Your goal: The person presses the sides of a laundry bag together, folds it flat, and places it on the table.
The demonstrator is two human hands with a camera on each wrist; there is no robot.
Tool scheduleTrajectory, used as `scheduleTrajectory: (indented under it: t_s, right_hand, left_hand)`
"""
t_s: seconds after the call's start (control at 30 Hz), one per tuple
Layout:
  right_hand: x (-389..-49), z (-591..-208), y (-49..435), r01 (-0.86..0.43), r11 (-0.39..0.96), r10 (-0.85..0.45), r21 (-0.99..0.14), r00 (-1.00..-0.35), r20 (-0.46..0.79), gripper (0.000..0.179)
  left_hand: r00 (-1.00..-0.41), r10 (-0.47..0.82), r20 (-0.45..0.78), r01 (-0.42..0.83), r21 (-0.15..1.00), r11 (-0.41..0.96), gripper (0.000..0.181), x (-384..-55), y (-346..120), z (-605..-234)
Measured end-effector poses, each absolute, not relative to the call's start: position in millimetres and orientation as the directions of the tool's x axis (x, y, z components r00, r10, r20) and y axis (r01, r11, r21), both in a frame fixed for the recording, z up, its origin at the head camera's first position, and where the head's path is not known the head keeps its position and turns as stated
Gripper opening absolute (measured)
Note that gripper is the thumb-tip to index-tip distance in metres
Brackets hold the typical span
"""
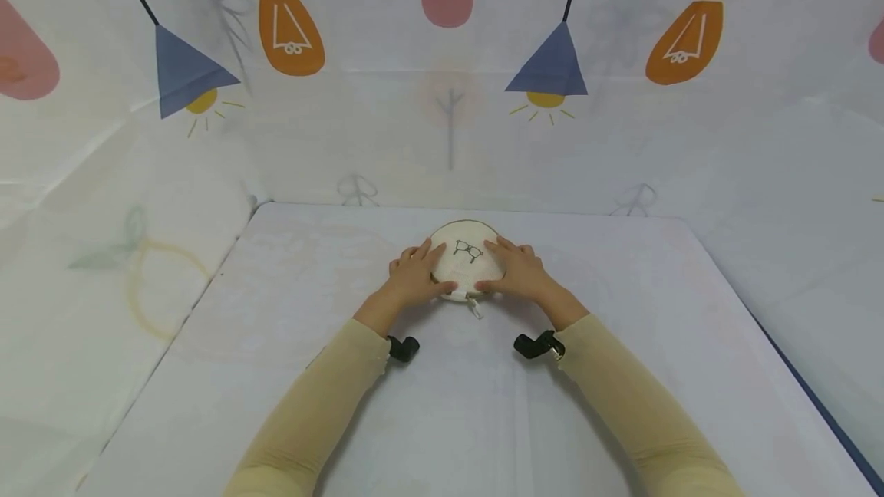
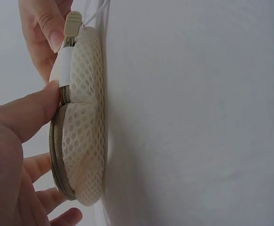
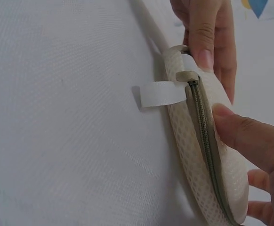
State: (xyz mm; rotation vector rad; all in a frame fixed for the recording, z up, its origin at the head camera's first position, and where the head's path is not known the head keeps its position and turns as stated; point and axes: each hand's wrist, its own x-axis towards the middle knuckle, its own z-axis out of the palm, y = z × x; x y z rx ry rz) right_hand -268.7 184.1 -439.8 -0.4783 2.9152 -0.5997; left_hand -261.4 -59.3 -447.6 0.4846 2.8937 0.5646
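A round cream zip pouch (image 1: 466,259) with a dark glasses drawing on top lies on the white table. My left hand (image 1: 413,276) holds its left side, and my right hand (image 1: 521,273) holds the right side. Both thumbs sit on the near part of the top, with the other fingers spread around the edges. Honeycomb mesh (image 2: 85,141) covers the pouch's side in the left wrist view, below a brownish zip (image 2: 58,150) with a beige pull (image 2: 72,24). A white ribbon loop (image 3: 163,94) sticks out from the zip's end in the right wrist view.
The white table (image 1: 456,420) reaches toward me from the pouch. Behind it hangs a white sheet (image 1: 387,129) printed with lamps and bulbs; more sheet stands at both sides. A black wrist mount (image 1: 404,349) shows at the left sleeve, another mount (image 1: 535,345) at the right.
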Motion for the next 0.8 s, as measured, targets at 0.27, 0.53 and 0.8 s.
scheduleTrajectory:
  t_s: [0.27, 0.53, 0.8]
  right_hand:
    - [-273.4, -445.8, 184.7, -0.289, 0.893, -0.338, -0.346, -0.937, -0.09, 0.099]
    - [-273.0, -441.7, 184.3, -0.3, 0.899, -0.344, -0.319, -0.934, -0.093, 0.098]
    - [-272.0, -442.5, 183.6, -0.29, 0.901, -0.339, -0.323, -0.935, -0.104, 0.098]
  left_hand:
    - [-0.932, 0.336, -0.135, 0.268, 0.366, 0.891, 0.088, -260.6, -57.8, -444.1]
    - [-0.929, 0.34, -0.148, 0.27, 0.359, 0.893, 0.088, -261.7, -57.4, -439.6]
    - [-0.928, 0.34, -0.153, 0.274, 0.338, 0.9, 0.086, -263.4, -56.7, -438.0]
